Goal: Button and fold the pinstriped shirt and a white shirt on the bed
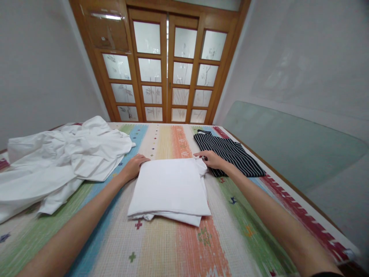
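1. The patterned cover (118, 246), striped in many colours, spreads beneath everything and carries all the cloth.
2. A heap of loose white cloth (95, 150) lies unfolded and creased at the left, well apart from the person's arms.
3. The folded white garment (170, 188) lies flat in the middle, between the two hands. Its top face looks smooth, but under-layers poke out along the near edge and a small bunch (201, 166) sticks out at the far right corner. To work it well, I would square both far corners together, tuck in that bunch, and draw the layers level without dragging the top one.
4. The striped garment (230, 154), black with thin white lines, lies folded at the far right, just beyond the right hand.
5. The left hand (138, 166) touches the far left corner; I cannot tell whether it pinches or merely rests.
6. The right hand (213, 159) is at the far right corner, index finger extended; its grip is also unclear.
7. Containers: none shows.
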Tool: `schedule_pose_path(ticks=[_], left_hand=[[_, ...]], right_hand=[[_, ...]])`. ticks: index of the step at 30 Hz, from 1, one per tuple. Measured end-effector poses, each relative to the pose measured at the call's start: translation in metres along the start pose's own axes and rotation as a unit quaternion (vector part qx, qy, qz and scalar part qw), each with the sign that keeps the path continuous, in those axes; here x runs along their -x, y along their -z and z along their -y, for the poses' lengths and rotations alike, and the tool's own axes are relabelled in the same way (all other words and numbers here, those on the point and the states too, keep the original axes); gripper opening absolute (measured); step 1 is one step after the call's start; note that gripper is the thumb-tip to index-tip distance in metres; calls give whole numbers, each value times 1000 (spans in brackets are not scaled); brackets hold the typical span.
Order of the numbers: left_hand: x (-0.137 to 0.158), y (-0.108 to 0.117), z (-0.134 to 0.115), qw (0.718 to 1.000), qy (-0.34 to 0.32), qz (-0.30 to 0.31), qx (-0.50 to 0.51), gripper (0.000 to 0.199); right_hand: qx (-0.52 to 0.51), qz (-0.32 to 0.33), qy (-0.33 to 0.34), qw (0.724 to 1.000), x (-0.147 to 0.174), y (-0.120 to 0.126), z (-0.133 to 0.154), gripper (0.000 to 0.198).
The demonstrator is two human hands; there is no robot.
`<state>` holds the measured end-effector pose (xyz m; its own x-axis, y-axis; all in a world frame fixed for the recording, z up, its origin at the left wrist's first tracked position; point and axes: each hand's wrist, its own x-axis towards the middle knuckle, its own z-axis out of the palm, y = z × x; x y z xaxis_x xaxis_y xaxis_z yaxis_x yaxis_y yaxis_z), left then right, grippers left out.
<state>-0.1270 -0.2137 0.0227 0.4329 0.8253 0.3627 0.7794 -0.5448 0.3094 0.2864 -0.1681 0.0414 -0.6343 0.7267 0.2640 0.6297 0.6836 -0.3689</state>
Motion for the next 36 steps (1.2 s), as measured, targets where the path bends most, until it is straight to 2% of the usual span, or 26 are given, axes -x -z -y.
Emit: schedule_pose_path(ticks=[5,11,16,20,28,36], left_hand=[[-2,-3,3,1000,-4,-10,-4,32],[-1,-5,4,1000,-6,-21,1,29],[-4,-4,5,999,31,-34,17,26],[-12,-2,9,997,64,-1,50,25],[-17,1,8,988,110,14,103,31],[-12,0,13,990,119,-8,72,34]], right_hand=[[0,-20,92,996,-9,-15,4,36],[-49,-15,82,995,-16,-31,5,35],[-162,-41,-16,986,-15,-32,4,29],[-204,-25,-73,976,-18,-28,5,29],[-220,-21,-110,969,-25,-20,6,24],[-256,-37,-194,946,-25,-22,-4,25]])
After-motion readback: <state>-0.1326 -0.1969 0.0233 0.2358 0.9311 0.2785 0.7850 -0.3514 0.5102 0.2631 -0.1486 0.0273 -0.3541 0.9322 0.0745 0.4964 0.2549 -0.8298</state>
